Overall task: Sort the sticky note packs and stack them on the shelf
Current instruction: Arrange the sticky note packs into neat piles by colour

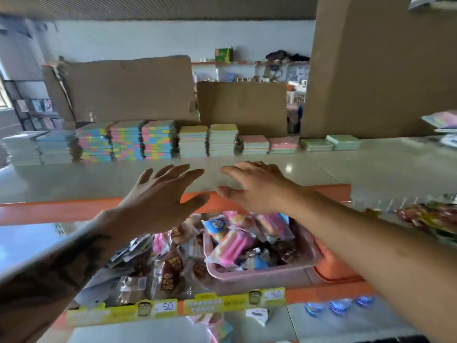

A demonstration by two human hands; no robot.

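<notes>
With each grip empty and fingers spread, the left hand (160, 194) and right hand (252, 186) could topple the sticky note stacks (158, 139) just beyond them by reaching carelessly

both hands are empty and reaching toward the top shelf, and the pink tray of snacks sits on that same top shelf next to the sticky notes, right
Not quite. The head view shows the pink tray on the shelf below, not beside the sticky note packs. The left hand and right hand are indeed empty.
</notes>
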